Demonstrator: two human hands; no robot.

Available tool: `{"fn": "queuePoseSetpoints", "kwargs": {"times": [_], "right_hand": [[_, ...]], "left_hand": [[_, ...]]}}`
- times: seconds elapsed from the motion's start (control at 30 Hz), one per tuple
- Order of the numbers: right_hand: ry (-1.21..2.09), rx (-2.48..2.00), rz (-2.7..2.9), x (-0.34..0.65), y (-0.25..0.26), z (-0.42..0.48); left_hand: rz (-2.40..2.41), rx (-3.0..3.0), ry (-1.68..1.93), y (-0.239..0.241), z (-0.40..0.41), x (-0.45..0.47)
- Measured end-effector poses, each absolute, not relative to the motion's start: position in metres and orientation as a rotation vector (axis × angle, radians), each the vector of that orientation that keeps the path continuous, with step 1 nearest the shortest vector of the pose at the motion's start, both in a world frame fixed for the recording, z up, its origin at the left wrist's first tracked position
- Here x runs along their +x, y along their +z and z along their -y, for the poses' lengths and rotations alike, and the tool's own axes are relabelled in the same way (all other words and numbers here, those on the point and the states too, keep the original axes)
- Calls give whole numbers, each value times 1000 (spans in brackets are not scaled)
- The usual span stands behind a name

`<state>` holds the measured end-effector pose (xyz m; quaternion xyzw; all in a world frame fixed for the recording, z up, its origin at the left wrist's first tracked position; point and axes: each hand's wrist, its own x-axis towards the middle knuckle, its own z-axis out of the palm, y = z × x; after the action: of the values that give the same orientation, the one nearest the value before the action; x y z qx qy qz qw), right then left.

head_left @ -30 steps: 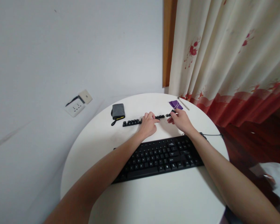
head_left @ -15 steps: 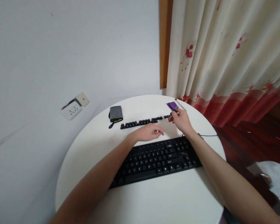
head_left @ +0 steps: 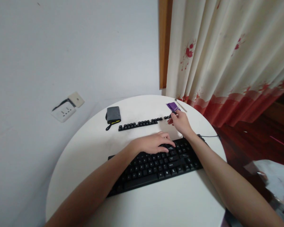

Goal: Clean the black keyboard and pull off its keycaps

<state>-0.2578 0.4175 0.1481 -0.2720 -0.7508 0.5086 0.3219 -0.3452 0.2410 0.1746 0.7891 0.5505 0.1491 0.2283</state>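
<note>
On the round table a black keyboard lies at a slant, partly hidden under my forearms. My left hand rests over its upper keys, fingers stretched out and apart, with the fingertips near the Backspace corner; it holds nothing. Beyond the keyboard runs a row of loose black keycaps, with a gap toward its right end. At that end my right hand pinches a small black object, too small to make out exactly. Just behind these fingers is a purple cloth.
A grey zipped pouch with a black loop sits at the table's back left. A thin pale stick lies beside the cloth. The keyboard cable trails to the right edge. Wall and curtain border the white table.
My left hand has come down toward me from beside the keycap row onto the keyboard, its fingers spreading out. My right hand stays by the row's right end. The view has shifted slightly.
</note>
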Motion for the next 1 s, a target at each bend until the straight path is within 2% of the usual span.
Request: {"fn": "queuePoseSetpoints", "kwargs": {"times": [0.27,0.57,0.83,1.0], "right_hand": [[1233,-711,2014,-259,141,-424],[1163,-742,2009,-257,140,-425],[1309,-792,1921,-225,192,-417],[1226,-806,2094,-182,206,-388]], "left_hand": [[-1568,2190,375,169,-240,-343],[-1528,2181,495,168,-242,-344],[-1556,2045,566,169,-247,-352],[-1630,2051,553,168,-248,-354]]}}
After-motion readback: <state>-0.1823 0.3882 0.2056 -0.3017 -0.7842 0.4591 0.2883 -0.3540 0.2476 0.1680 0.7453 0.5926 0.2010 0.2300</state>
